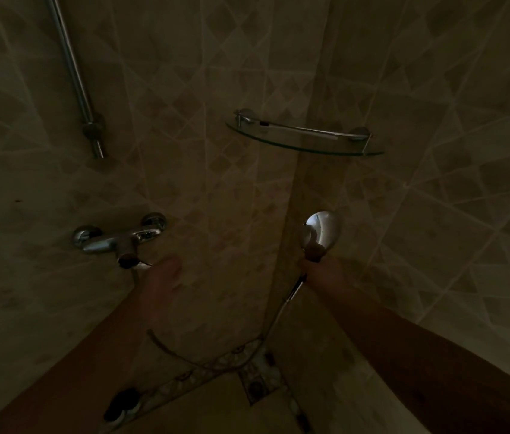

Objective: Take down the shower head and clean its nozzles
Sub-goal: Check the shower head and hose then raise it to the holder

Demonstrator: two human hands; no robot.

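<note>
The scene is a dim tiled shower corner. My right hand (318,267) grips the handle of a chrome shower head (324,228), whose shiny rounded back faces me; the nozzles are hidden. Its metal hose (274,321) runs down from my fist and loops low toward the left. My left hand (161,278) hovers just right of the lever of the chrome mixer tap (119,239); its fingers look loosely curled with nothing in them, though the dark blurs them.
A chrome slide rail (72,70) with its bracket runs up the wall at upper left. A glass corner shelf (304,136) with a chrome guard hangs above the shower head. A floor drain (255,386) and dark items (122,405) lie below.
</note>
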